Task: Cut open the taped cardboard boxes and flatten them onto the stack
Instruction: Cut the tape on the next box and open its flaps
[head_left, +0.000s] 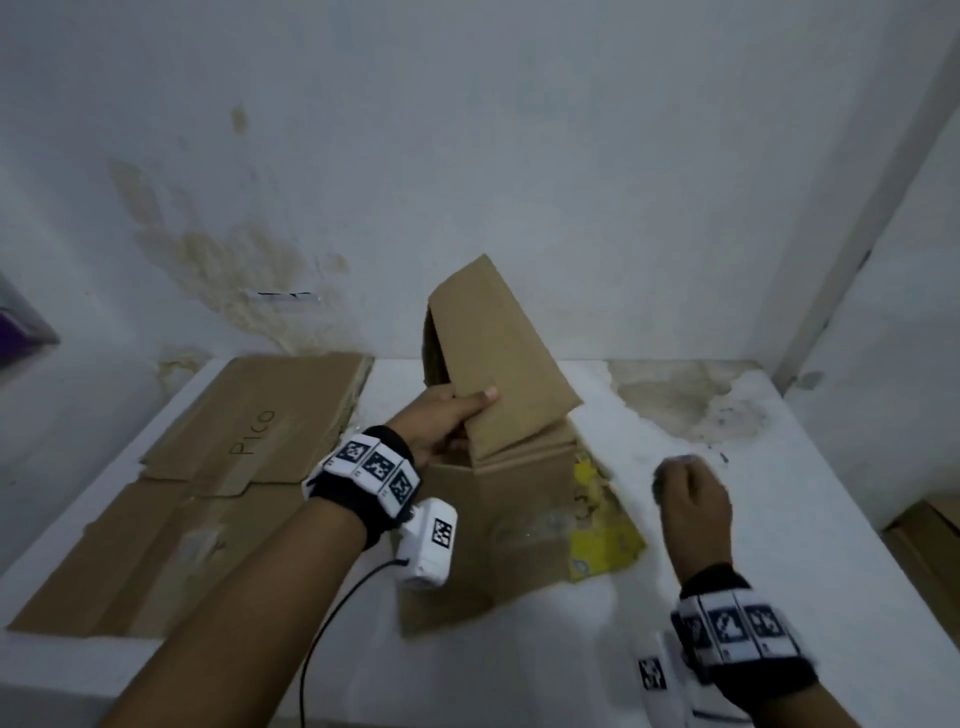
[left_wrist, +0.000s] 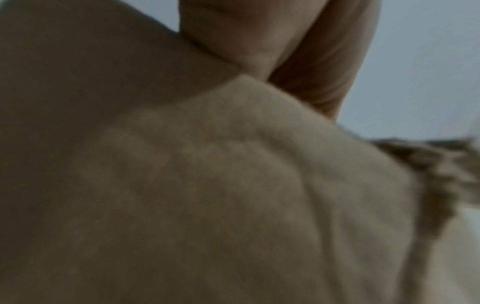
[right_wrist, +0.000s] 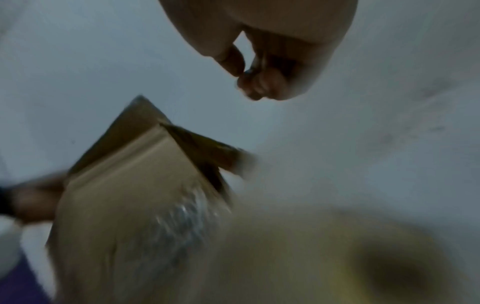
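Observation:
A brown cardboard box (head_left: 519, 525) lies partly collapsed on the white table (head_left: 769, 519), with a yellow label (head_left: 602, 545) on its right side. My left hand (head_left: 457, 410) grips the raised flap (head_left: 498, 353), thumb on its near face. In the left wrist view that cardboard (left_wrist: 233, 185) fills the frame under my fingers (left_wrist: 259, 30). My right hand (head_left: 691, 499) hovers to the right of the box, fingers curled in a fist. In the right wrist view the right hand (right_wrist: 249, 76) pinches something small with a glint, blurred. The box (right_wrist: 130, 195) shows clear tape there.
A stack of flattened cardboard (head_left: 234, 457) marked "Pico" lies on the table's left half. The stained wall (head_left: 467, 182) stands close behind. Another brown box (head_left: 930, 551) sits low at the right, and a purple object (head_left: 21, 322) at the far left.

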